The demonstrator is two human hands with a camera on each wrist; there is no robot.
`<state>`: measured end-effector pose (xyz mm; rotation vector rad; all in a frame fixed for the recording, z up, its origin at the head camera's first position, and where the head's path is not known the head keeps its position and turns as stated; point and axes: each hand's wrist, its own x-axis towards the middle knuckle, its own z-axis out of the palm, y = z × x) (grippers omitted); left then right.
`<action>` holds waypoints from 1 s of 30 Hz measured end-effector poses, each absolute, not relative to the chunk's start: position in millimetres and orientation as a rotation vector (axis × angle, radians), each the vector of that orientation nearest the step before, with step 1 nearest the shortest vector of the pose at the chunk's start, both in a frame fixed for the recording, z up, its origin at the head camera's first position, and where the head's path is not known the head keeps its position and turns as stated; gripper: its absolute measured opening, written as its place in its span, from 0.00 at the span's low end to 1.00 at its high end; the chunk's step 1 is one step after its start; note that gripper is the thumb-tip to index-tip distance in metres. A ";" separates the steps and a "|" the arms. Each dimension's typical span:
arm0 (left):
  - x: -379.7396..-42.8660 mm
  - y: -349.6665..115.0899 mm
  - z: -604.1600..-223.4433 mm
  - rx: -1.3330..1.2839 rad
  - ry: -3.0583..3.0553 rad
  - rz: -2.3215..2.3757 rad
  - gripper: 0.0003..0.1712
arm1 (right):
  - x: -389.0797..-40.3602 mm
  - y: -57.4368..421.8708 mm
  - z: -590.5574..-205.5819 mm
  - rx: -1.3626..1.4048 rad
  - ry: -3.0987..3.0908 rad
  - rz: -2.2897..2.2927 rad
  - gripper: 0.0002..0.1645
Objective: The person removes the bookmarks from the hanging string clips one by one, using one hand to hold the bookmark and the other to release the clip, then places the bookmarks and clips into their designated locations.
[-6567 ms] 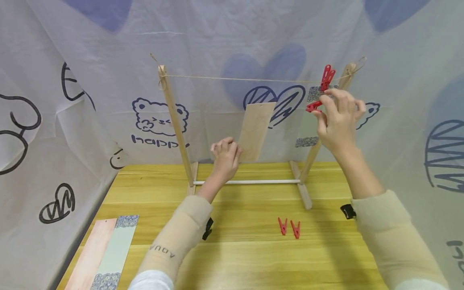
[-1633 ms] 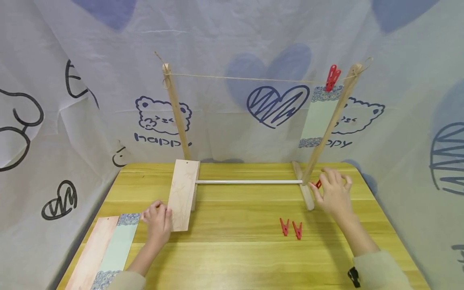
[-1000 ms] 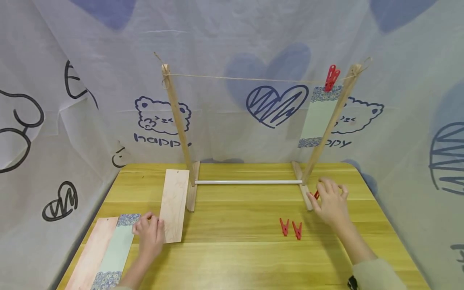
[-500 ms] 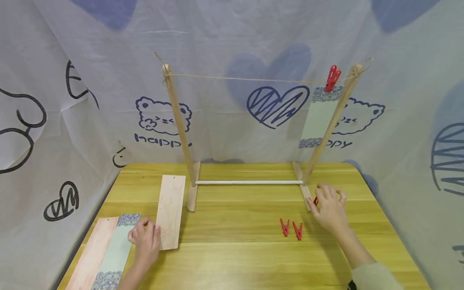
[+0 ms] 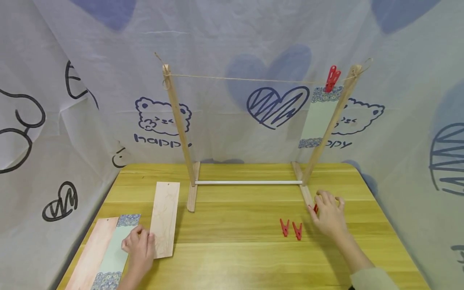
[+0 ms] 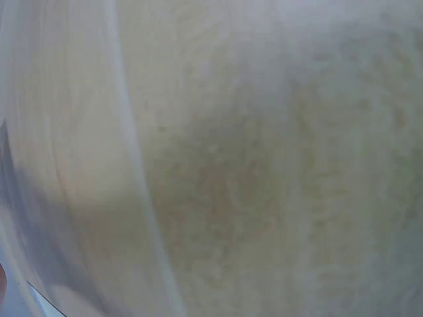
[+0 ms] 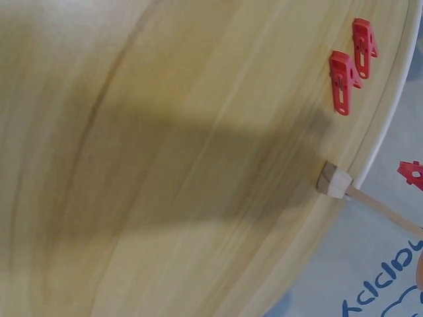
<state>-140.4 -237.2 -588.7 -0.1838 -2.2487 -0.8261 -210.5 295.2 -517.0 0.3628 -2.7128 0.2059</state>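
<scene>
My left hand [image 5: 139,247] grips the lower left edge of a tall beige card [image 5: 164,219], which has a small punched hole at its top and a faint drawing. The card stands tilted above the table, right of a pale green card [image 5: 117,249] with blue patterned ends. That green card lies beside a pinkish card [image 5: 92,253] with a hole. At the right, my right hand [image 5: 329,215] pinches a red clothespin [image 5: 315,208], partly hidden by the fingers. The left wrist view shows mostly blurred wood; the right wrist view catches the held clothespin at its edge.
A wooden frame [image 5: 179,121] carries a string [image 5: 235,78] between two posts and a white rod [image 5: 250,182] below. Near the right post hangs a green card [image 5: 320,119], clipped by a red clothespin [image 5: 331,79]. Two red clothespins [image 5: 284,228] lie on the wooden table [image 5: 232,257].
From beneath the string, my left hand has brought the beige card left and nearer to me. My right hand has come down from beside the hanging card, still pinching the clothespin.
</scene>
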 end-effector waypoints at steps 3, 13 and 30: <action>-136.5 -238.8 -590.2 -0.175 -2.260 -0.831 0.21 | -208.8 295.3 -520.6 0.360 -2.717 0.198 0.20; -121.9 -247.7 -594.5 -0.100 -2.315 -0.842 0.17 | -203.1 296.2 -533.3 0.348 -2.724 0.223 0.16; -104.8 -264.1 -603.0 -0.056 -2.350 -0.807 0.18 | -193.9 299.2 -548.3 0.343 -2.779 0.248 0.23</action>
